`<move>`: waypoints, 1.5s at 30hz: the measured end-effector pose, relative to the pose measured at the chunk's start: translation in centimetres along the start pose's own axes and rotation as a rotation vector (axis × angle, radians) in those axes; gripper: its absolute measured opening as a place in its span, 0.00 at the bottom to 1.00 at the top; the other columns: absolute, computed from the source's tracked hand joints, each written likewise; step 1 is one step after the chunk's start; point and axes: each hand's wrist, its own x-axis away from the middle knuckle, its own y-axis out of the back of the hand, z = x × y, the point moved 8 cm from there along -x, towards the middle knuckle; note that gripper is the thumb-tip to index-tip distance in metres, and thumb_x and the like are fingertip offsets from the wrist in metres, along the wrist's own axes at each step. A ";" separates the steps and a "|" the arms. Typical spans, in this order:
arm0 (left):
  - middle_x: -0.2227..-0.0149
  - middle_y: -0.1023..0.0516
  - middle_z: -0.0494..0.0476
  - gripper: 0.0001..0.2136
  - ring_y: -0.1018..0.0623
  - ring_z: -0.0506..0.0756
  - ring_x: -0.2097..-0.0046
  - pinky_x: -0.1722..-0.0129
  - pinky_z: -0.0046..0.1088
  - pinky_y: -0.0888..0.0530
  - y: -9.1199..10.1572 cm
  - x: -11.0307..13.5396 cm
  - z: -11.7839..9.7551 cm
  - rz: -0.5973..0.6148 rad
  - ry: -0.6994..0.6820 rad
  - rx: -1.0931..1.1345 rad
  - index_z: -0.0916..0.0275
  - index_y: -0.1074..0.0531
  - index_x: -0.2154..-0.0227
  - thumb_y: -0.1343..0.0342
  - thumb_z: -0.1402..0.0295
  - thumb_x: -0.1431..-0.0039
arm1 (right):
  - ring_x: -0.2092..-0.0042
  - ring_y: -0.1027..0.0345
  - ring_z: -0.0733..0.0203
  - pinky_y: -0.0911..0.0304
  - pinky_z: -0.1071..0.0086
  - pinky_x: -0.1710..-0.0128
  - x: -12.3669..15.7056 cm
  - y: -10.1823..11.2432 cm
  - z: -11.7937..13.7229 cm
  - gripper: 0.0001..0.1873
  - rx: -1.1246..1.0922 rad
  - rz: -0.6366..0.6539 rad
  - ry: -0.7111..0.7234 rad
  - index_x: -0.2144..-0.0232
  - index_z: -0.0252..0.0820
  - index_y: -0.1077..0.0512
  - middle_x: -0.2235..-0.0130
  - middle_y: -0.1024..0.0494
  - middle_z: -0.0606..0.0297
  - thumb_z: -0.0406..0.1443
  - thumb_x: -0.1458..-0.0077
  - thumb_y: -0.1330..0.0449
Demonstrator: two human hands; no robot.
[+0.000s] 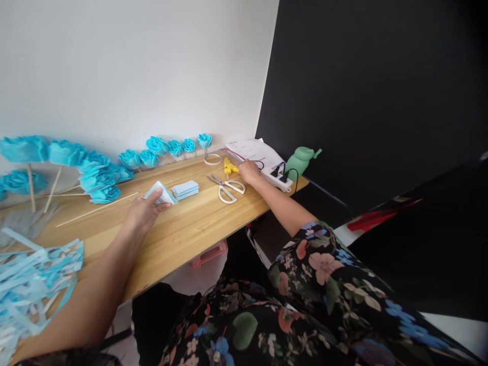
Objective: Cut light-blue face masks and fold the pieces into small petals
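The left hand holds a pale-blue and white piece of thin, paper-like sheet above the light wooden tabletop, the thumb lying across its near face and the fingers closed round its lower edge. Just beside it lies a small flat stack of pale-blue and white rectangular sheets. The right hand is at the far end of the table, close against the back of a yellow plastic glue gun; its fingers are hidden, so I cannot tell whether they are clamped on the tool or only touching it. White-handled metal scissors lie open nearer the body, and a white power strip with black plugs sits beyond the right wrist. The held piece looks very light, soft and easily creased, so a gentle pinch near one edge should suit it, with little pressure on the middle. The glue gun seems stiff and light to moderate in weight, best taken by its handle; its nozzle may be hot, and a cord could drag on it. Along the wall, bright-blue ruffled paper-like flowers appear crushable, and would be safer lifted by their stems than by their petals.
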 end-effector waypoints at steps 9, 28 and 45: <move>0.73 0.20 0.54 0.07 0.20 0.53 0.71 0.73 0.25 0.19 -0.9 0.4 0.2 0.059 0.015 0.003 0.65 0.25 0.71 0.33 0.69 0.51 | 0.43 0.32 0.49 0.40 0.59 0.43 0.8 2.7 3.5 0.21 -0.247 -0.187 0.121 0.43 0.34 0.28 0.44 0.24 0.47 0.33 0.36 0.47; 0.63 0.18 0.60 0.26 0.20 0.53 0.68 0.76 0.23 0.22 -2.4 0.7 0.0 0.229 -0.074 -0.189 0.67 0.25 0.56 0.27 0.60 0.58 | 0.66 0.32 0.65 0.41 0.71 0.64 0.9 2.7 19.4 0.25 -1.104 0.052 0.455 0.53 0.37 0.27 0.66 0.23 0.66 0.44 0.50 0.32; 0.74 0.21 0.55 0.21 0.23 0.51 0.73 0.74 0.24 0.26 -0.5 -0.3 0.7 0.117 -0.049 -0.175 0.67 0.21 0.61 0.29 0.58 0.56 | 0.75 0.40 0.68 0.46 0.73 0.74 -0.7 -1.2 18.0 0.21 -1.405 0.087 0.330 0.78 0.38 0.30 0.79 0.31 0.70 0.51 0.48 0.39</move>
